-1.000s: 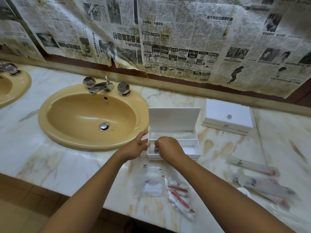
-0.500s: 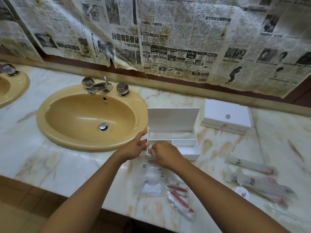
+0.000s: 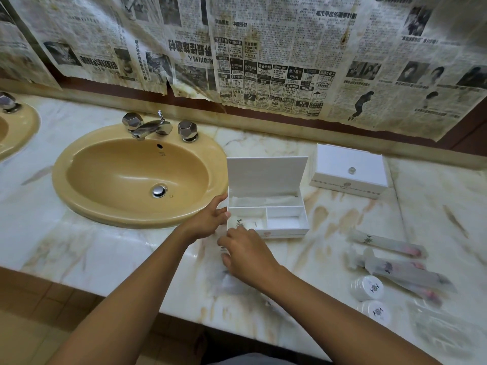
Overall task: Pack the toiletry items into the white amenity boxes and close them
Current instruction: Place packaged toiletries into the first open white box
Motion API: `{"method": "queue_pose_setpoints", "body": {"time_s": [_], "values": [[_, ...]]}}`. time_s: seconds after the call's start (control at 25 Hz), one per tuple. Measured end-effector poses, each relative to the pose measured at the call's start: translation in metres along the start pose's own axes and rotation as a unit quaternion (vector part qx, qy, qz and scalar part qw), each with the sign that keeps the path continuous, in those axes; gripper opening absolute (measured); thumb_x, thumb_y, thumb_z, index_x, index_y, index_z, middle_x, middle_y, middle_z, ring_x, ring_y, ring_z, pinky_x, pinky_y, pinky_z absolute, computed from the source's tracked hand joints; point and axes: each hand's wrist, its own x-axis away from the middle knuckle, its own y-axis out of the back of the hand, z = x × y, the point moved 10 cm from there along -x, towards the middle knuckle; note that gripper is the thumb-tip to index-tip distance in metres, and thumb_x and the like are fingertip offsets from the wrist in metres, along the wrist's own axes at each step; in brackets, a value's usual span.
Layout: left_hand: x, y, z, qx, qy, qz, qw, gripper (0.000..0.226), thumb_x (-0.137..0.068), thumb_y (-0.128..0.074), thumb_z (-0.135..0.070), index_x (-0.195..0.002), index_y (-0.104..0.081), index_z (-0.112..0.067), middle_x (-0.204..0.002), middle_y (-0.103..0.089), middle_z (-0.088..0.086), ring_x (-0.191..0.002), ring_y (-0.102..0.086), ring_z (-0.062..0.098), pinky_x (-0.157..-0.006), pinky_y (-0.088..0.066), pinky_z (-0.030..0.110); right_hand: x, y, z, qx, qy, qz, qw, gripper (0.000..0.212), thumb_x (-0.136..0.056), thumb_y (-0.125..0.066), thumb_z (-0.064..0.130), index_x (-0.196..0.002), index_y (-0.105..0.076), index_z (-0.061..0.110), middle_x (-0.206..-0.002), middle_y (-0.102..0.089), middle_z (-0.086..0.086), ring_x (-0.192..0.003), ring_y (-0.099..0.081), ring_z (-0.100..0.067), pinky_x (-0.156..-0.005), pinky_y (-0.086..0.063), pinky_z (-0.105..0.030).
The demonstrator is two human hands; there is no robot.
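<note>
An open white amenity box (image 3: 303,225) stands mid-counter with its lid upright. Its front-left compartment holds a small packet with a dark logo (image 3: 243,223), and a flat packet (image 3: 263,201) lies in the back compartment. My left hand (image 3: 208,219) touches the box's left wall with straight fingers. My right hand (image 3: 247,256) hovers just in front of the box, thumb and fingers apart over a clear packet (image 3: 232,284) on the counter. A second white box (image 3: 347,169) sits closed at the back right.
Long frosted toothbrush packets (image 3: 387,245) (image 3: 403,275) and two round white containers (image 3: 367,287) (image 3: 376,310) lie at the right. A yellow sink (image 3: 79,185) with a chrome faucet (image 3: 151,127) is left of the box. The counter's front edge runs close below my arms.
My right hand has pulled back out of the box's front-left compartment, leaving the logo packet there, and now sits over the clear packet. My left hand stays at the box.
</note>
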Motion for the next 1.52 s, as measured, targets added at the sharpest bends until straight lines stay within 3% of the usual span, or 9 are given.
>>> {"method": "queue_pose_setpoints", "body": {"time_s": [0.2, 0.44, 0.6, 0.76, 1.0, 1.12, 1.2, 1.32, 1.52], "values": [[0.003, -0.001, -0.004, -0.005, -0.005, -0.004, 1.000, 0.053, -0.104, -0.043, -0.029, -0.151, -0.019, -0.037, -0.139, -0.054, -0.014, -0.114, -0.057, 0.010, -0.077, -0.042, 0.024, 0.021, -0.037, 0.003, 0.028, -0.011, 0.088, 0.996, 0.039, -0.073, -0.065, 0.015, -0.112, -0.060, 0.011, -0.107, -0.057, -0.011, -0.099, -0.051, -0.032, -0.080, -0.038, -0.041], [0.002, 0.000, -0.002, -0.014, 0.000, -0.008, 1.000, 0.055, -0.104, -0.044, -0.030, -0.151, -0.018, -0.039, -0.149, -0.047, -0.006, -0.122, -0.054, 0.015, -0.079, -0.042, 0.024, 0.031, -0.057, 0.003, 0.063, -0.019, 0.125, 0.990, 0.051, -0.033, -0.082, 0.016, -0.080, -0.063, 0.020, -0.071, -0.057, 0.000, -0.063, -0.056, -0.021, -0.054, -0.040, -0.026], [0.005, -0.001, -0.004, -0.019, 0.003, -0.008, 1.000, 0.056, -0.104, -0.043, -0.030, -0.152, -0.017, -0.039, -0.149, -0.045, -0.007, -0.120, -0.053, 0.013, -0.079, -0.043, 0.024, 0.031, -0.053, 0.006, 0.045, -0.018, 0.123, 0.991, 0.039, -0.051, -0.074, 0.003, -0.087, -0.061, 0.013, -0.076, -0.061, -0.006, -0.072, -0.058, -0.028, -0.061, -0.039, -0.031], [0.005, 0.000, -0.004, -0.021, 0.007, -0.014, 1.000, 0.055, -0.104, -0.044, -0.030, -0.152, -0.017, -0.038, -0.141, -0.049, -0.012, -0.117, -0.054, 0.013, -0.081, -0.043, 0.028, 0.026, -0.038, 0.011, 0.041, 0.000, 0.109, 0.993, 0.029, -0.076, -0.051, -0.007, -0.101, -0.056, 0.005, -0.095, -0.062, -0.015, -0.091, -0.053, -0.035, -0.071, -0.022, -0.035], [0.002, 0.001, -0.001, -0.019, 0.013, -0.009, 1.000, 0.055, -0.103, -0.046, -0.029, -0.150, -0.019, -0.039, -0.138, -0.052, -0.013, -0.117, -0.056, 0.013, -0.075, -0.043, 0.024, 0.001, 0.009, 0.000, 0.042, -0.013, 0.092, 0.995, 0.015, -0.085, -0.058, 0.010, -0.099, -0.062, 0.011, -0.096, -0.065, -0.012, -0.096, -0.056, -0.031, -0.075, -0.028, -0.036], [-0.002, 0.003, 0.003, -0.037, -0.003, -0.001, 0.999, 0.067, -0.100, -0.049, -0.004, -0.149, -0.021, -0.038, -0.138, -0.054, -0.004, -0.107, -0.057, 0.017, -0.077, -0.047, 0.028, -0.015, 0.049, -0.020, 0.035, -0.052, 0.052, 0.997, 0.027, -0.083, -0.050, -0.001, -0.102, -0.063, 0.014, -0.097, -0.066, -0.010, -0.097, -0.056, -0.030, -0.081, -0.034, -0.036], [-0.006, 0.007, 0.009, -0.066, 0.002, -0.009, 0.998, 0.076, -0.093, -0.040, 0.009, -0.148, -0.023, -0.041, -0.125, -0.060, -0.001, -0.092, -0.050, 0.021, -0.077, -0.043, 0.033, -0.025, 0.069, -0.036, 0.031, -0.079, 0.024, 0.996, 0.027, -0.083, -0.050, -0.002, -0.099, -0.065, 0.014, -0.094, -0.066, -0.008, -0.093, -0.057, -0.029, -0.081, -0.035, -0.035], [-0.006, 0.008, 0.009, -0.066, 0.012, -0.019, 0.998, 0.063, -0.097, -0.033, -0.002, -0.146, -0.025, -0.040, -0.101, -0.055, 0.002, -0.088, -0.039, 0.020, -0.077, -0.040, 0.035, -0.036, 0.079, -0.054, 0.018, -0.101, 0.009, 0.995, 0.025, -0.084, -0.053, -0.002, -0.098, -0.066, 0.014, -0.091, -0.067, -0.006, -0.089, -0.057, -0.028, -0.079, -0.036, -0.033], [0.005, 0.001, -0.005, -0.023, -0.001, -0.006, 1.000, 0.053, -0.103, -0.040, -0.012, -0.145, -0.021, -0.040, -0.123, -0.060, -0.013, -0.084, -0.056, 0.002, -0.077, -0.040, 0.030, -0.046, 0.053, -0.068, 0.028, -0.106, 0.047, 0.993, 0.028, -0.084, -0.051, -0.004, -0.098, -0.067, 0.014, -0.095, -0.067, -0.006, -0.091, -0.057, -0.027, -0.078, -0.034, -0.033]]}}
